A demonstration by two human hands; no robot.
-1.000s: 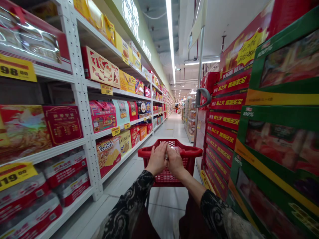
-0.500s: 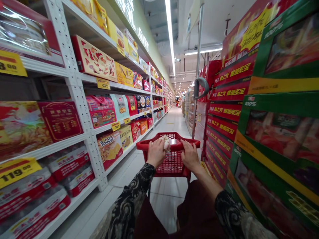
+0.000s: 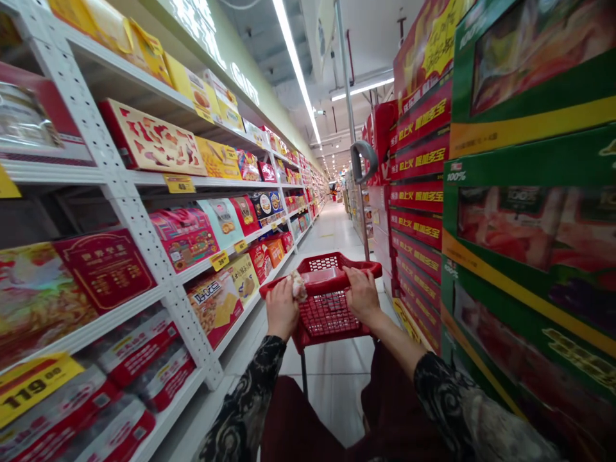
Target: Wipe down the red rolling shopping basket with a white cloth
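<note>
My left hand (image 3: 282,310) grips the near side of the red cart handle (image 3: 320,280), with a crumpled white tissue (image 3: 298,286) pinched at its fingers. My right hand (image 3: 362,296) is closed over the handle's other side, a short gap from the left. Below the handle sits a red mesh shopping basket (image 3: 330,314) on a cart, and no goods show inside it. Patterned dark sleeves cover both forearms.
White perforated shelving (image 3: 122,205) with boxed gift packs and yellow price tags (image 3: 179,184) runs along the left. Stacked red and green boxes (image 3: 524,218) tower on the right. A tiled aisle floor (image 3: 332,378) runs ahead to a distant person (image 3: 333,191).
My hands have moved apart from nearly touching on the handle. The white tissue now shows at my left hand. The cart has rolled forward, with the shelves sliding past and the view turning slightly.
</note>
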